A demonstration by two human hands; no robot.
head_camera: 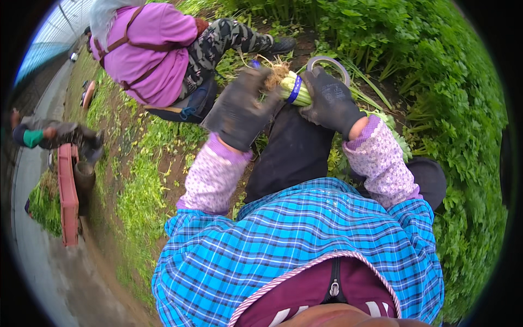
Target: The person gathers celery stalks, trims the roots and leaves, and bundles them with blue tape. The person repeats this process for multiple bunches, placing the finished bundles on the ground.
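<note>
A bunch of celery (pixel 291 86) with tangled roots lies above my knee, a blue printed tape band (pixel 294 89) around its stalks. My right hand (pixel 333 98), in a dark coated work glove, grips the stalks just beside the band. A roll of tape (pixel 327 61) stands behind that hand, its ring partly covered by the fingers. My left hand (pixel 247 106), gloved alike and slightly blurred, is at the root end with its fingers curved apart; whether it touches the roots I cannot tell. A small blue thing (pixel 254 63) shows behind the left fingers.
Standing celery plants (pixel 453 81) fill the right side. A co-worker in a pink top (pixel 155 53) sits close at upper left. Cut leaves (pixel 143 192) litter the soil. At far left, another person (pixel 61 131) is beside a red cart (pixel 67 196) near heaped celery (pixel 45 206).
</note>
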